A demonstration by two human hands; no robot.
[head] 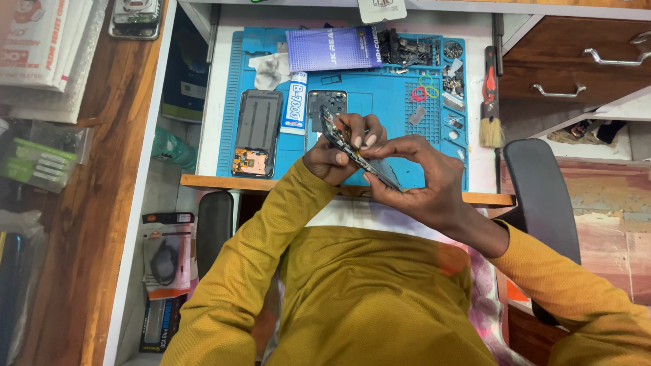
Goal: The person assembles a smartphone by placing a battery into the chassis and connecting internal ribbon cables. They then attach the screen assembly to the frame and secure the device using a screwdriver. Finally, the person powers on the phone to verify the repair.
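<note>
Both hands meet over the near edge of the table, closed on one thing: a thin dark phone frame with exposed circuit parts point(356, 150), held edge-on to the camera. The left hand point(337, 152) pinches its upper end, fingers point(359, 129) curled over the top & thumb pressed on the near side. The right hand point(424, 179) wraps the lower end, fingertips tucked under & thumb along the edge. So both sets of fingers are shut on the frame; neither is free.

The frame's long axis runs diagonally, from upper left (by the left hand) down to lower right, into the right palm. It is lifted clear of the blue silicone work mat point(380, 102), which lies just beyond the hands. Neither hand is clearly nearer; each holds one end.

Further out on the mat: a black phone back shell with a small orange board at its bottom point(256, 132) to the left, a white glue tube with blue print point(296, 103) beside it, a dark rear cover with a camera cutout point(324, 108) partly behind the left hand, a purple card pack point(332, 47), loose rubber bands point(424, 88) & small parts at right. A red-handled brush point(491, 102) lies off the mat's right edge.

Hard to tell: the frame's face (seen edge-on only), what the fingertips press on, & the small parts, too tiny to sort.
</note>
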